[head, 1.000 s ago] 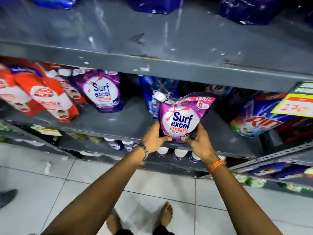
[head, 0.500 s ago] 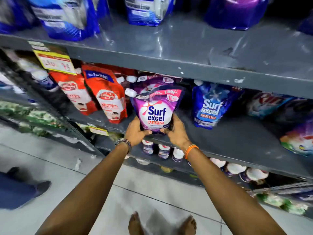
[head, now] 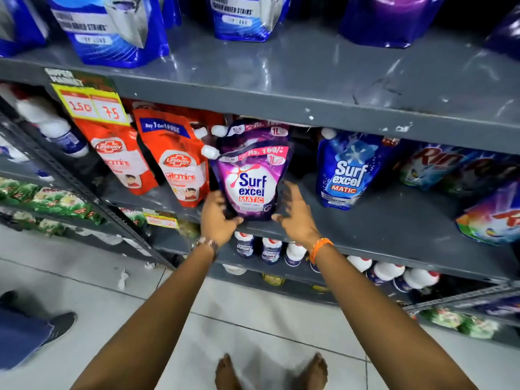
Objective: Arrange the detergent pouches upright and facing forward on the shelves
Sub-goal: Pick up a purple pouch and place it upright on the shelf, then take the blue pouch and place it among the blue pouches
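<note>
While two bare feet (head: 270,372) are seen on the pale tiled floor (head: 253,311), both forearms are stretched forward to the grey metal middle shelf (head: 380,220). The left hand (head: 218,218), with a metal wristwatch (head: 206,244) at the wrist, is closed on the lower left corner of the purple Surf Excel Matic detergent pouch with a white cap (head: 251,178). The right hand (head: 295,213), with an orange wristband (head: 320,247) behind it, is held open just beside the pouch's lower right corner, its fingers spread; whether they touch the pouch cannot be told. The pouch is stood upright at the front edge of the shelf, label facing forward, with a second purple pouch (head: 253,130) directly behind it. To its left two red Lifebuoy refill pouches (head: 180,164) are placed, and well to its right a blue Surf Excel Matic pouch (head: 347,170) is stood. Farther up, on the grey upper shelf (head: 309,80), blue detergent pouches (head: 112,26) are lined.
</note>
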Motion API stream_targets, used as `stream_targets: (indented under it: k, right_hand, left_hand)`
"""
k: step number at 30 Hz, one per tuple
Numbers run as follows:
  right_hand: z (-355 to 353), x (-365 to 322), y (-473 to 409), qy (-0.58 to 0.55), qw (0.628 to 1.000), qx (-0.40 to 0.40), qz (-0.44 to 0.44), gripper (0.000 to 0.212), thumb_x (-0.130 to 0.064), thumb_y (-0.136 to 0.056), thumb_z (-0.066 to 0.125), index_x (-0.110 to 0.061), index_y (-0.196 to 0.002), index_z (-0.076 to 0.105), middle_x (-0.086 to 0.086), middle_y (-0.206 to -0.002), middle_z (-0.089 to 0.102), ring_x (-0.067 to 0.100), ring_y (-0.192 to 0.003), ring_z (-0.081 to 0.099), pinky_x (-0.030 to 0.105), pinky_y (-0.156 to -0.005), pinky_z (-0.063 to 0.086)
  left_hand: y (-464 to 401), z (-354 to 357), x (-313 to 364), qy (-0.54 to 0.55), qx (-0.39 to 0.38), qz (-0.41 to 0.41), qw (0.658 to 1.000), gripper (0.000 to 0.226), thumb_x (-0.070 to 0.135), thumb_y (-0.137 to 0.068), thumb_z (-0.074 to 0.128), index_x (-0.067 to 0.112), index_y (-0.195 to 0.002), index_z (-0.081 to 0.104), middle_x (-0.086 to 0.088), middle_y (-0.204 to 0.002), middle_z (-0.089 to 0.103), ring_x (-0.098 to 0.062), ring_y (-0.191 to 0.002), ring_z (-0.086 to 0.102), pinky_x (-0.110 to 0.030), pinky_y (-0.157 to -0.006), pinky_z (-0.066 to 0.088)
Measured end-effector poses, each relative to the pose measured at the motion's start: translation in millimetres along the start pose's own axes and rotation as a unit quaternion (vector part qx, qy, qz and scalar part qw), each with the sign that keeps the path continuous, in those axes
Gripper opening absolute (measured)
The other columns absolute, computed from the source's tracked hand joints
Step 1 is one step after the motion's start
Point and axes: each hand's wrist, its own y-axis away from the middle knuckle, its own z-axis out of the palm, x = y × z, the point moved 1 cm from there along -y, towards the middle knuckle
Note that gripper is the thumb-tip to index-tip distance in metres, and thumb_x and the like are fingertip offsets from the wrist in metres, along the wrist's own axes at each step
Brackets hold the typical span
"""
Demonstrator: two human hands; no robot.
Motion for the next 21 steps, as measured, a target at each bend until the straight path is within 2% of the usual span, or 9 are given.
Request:
stream_targets:
  k: [3, 6, 8, 10, 12, 14, 16, 19, 21]
  right_hand:
    - [-42, 12, 19, -0.032, 0.996, 0.083, 0.015, 0.049, 0.003, -0.093, 0.061, -0.026, -0.132, 0.054, 0.004, -0.130, 0.049, 0.016, -0.107, 0.052, 0.027, -0.076, 0.054]
    - [-91, 33, 39, -0.059, 0.984, 0.168, 0.001, 0.050, 0.006, -0.086, 0.067, -0.012, -0.131, 0.053, 0.006, -0.126, 0.058, 0.019, -0.108, 0.060, 0.032, -0.090, 0.052]
    - [-124, 41, 41, -0.115, 0.971, 0.209, -0.002, 0.048, 0.009, -0.084, 0.066, -0.009, -0.127, 0.054, 0.005, -0.117, 0.061, 0.015, -0.101, 0.064, 0.031, -0.089, 0.053]
    - [-151, 40, 38, -0.185, 0.955, 0.233, 0.002, 0.039, 0.002, -0.078, 0.068, -0.015, -0.112, 0.059, 0.003, -0.105, 0.058, 0.009, -0.083, 0.063, 0.027, -0.074, 0.054]
    - [-173, 43, 25, -0.189, 0.952, 0.241, -0.004, 0.063, 0.000, -0.062, 0.080, -0.021, -0.116, 0.054, -0.002, -0.107, 0.055, 0.015, -0.092, 0.055, 0.030, -0.078, 0.051]
    - [-188, 50, 7, -0.155, 0.967, 0.204, -0.020, 0.085, 0.010, -0.063, 0.084, -0.024, -0.130, 0.043, -0.001, -0.118, 0.052, 0.021, -0.109, 0.049, 0.031, -0.088, 0.050]
    - [-198, 53, -11, -0.149, 0.977, 0.152, -0.027, 0.094, 0.007, -0.060, 0.084, -0.031, -0.134, 0.038, 0.002, -0.129, 0.051, 0.019, -0.115, 0.054, 0.030, -0.094, 0.054]
    - [-201, 53, -36, -0.173, 0.980, 0.084, -0.053, 0.093, 0.003, -0.058, 0.082, -0.030, -0.133, 0.039, -0.001, -0.131, 0.058, 0.006, -0.111, 0.065, 0.029, -0.096, 0.057]
    - [-198, 52, -45, -0.172, 0.983, 0.037, -0.053, 0.089, 0.015, -0.069, 0.077, -0.017, -0.141, 0.037, 0.004, -0.132, 0.060, 0.003, -0.110, 0.067, 0.030, -0.097, 0.057]
  left_hand:
    - [43, 8, 5, 0.003, 0.086, -0.004, 0.996, 0.055, 0.007, -0.065, 0.085, 0.016, -0.106, 0.050, -0.008, -0.091, 0.061, -0.022, -0.075, 0.061, -0.039, -0.069, 0.056]
    - [71, 37, 15, 0.045, 0.012, 0.061, 0.997, 0.049, -0.003, -0.067, 0.078, 0.025, -0.096, 0.049, -0.004, -0.075, 0.054, -0.021, -0.060, 0.054, -0.041, -0.061, 0.053]
    - [79, 63, 33, 0.047, -0.051, 0.113, 0.991, 0.054, -0.003, -0.067, 0.079, 0.023, -0.105, 0.051, -0.006, -0.082, 0.057, -0.026, -0.070, 0.059, -0.041, -0.066, 0.056]
    - [74, 91, 56, 0.032, -0.117, 0.149, 0.981, 0.071, 0.004, -0.066, 0.084, 0.020, -0.125, 0.048, -0.004, -0.102, 0.060, -0.023, -0.088, 0.062, -0.034, -0.078, 0.057]
    - [57, 119, 75, 0.003, -0.165, 0.159, 0.973, 0.095, 0.011, -0.066, 0.088, 0.014, -0.144, 0.034, -0.006, -0.135, 0.050, -0.023, -0.117, 0.057, -0.034, -0.099, 0.051]
    - [32, 142, 91, -0.003, -0.184, 0.154, 0.971, 0.116, 0.016, -0.063, 0.090, 0.010, -0.153, 0.017, -0.012, -0.155, 0.031, -0.027, -0.140, 0.039, -0.041, -0.117, 0.036]
    - [8, 158, 105, 0.013, -0.191, 0.132, 0.973, 0.127, 0.012, -0.062, 0.092, 0.008, -0.154, 0.005, -0.014, -0.158, 0.025, -0.026, -0.146, 0.030, -0.035, -0.120, 0.026]
    - [-11, 180, 120, 0.038, -0.202, 0.130, 0.970, 0.126, 0.006, -0.061, 0.091, 0.005, -0.150, 0.003, -0.005, -0.146, 0.036, -0.018, -0.136, 0.039, -0.032, -0.115, 0.034]
    - [-14, 192, 119, 0.052, -0.197, 0.138, 0.969, 0.114, 0.007, -0.062, 0.091, 0.004, -0.146, 0.013, -0.001, -0.139, 0.043, -0.014, -0.128, 0.046, -0.030, -0.110, 0.041]
